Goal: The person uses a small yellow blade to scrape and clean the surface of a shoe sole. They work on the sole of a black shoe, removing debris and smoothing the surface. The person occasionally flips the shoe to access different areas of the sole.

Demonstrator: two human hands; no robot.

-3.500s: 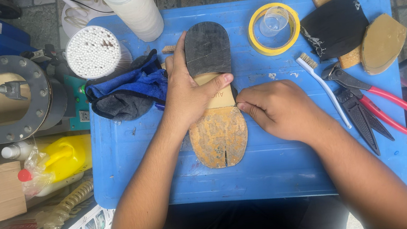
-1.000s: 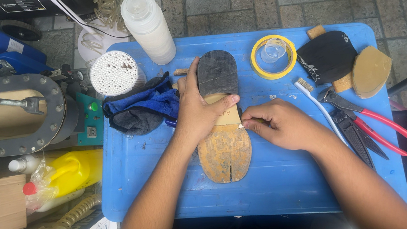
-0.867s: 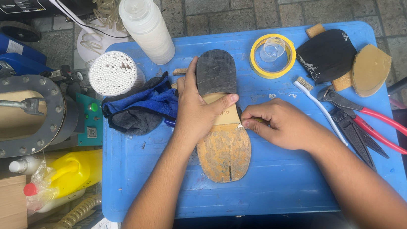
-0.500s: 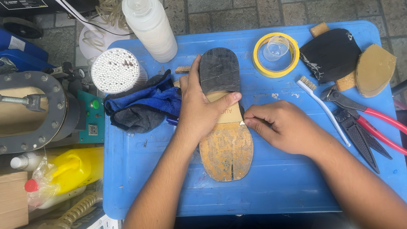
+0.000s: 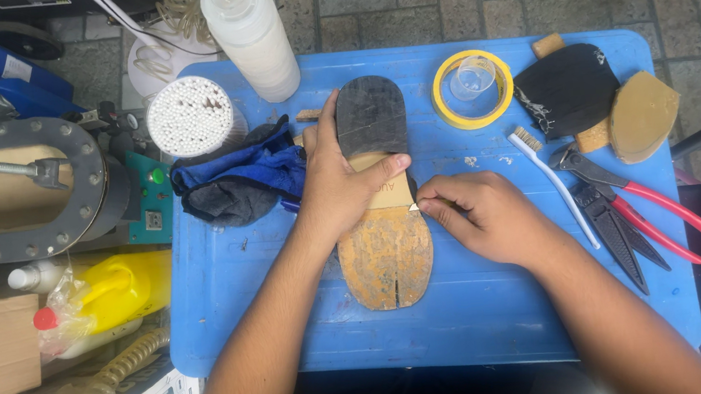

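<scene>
A worn shoe sole point(image 5: 388, 258) lies lengthwise on the blue table top point(image 5: 482, 313), its black heel point(image 5: 370, 114) at the far end and its tan, scuffed forepart nearer me. My left hand point(image 5: 339, 188) presses down across the sole's waist, thumb laid over the pale middle strip. My right hand point(image 5: 481, 214) is closed around a small blade whose tip touches the sole's right edge at the waist.
A blue cloth point(image 5: 233, 178) lies left of the sole, with a tub of white sticks point(image 5: 188, 116) and a white squeeze bottle point(image 5: 251, 31) behind. Yellow tape roll point(image 5: 472, 89), black heel piece point(image 5: 570, 88), tan sole piece point(image 5: 642, 115), toothbrush point(image 5: 550, 182) and red-handled pliers point(image 5: 638, 199) sit right.
Both hands stay on the sole. My right hand has shifted slightly along the sole's right edge; the view has drifted a little.
</scene>
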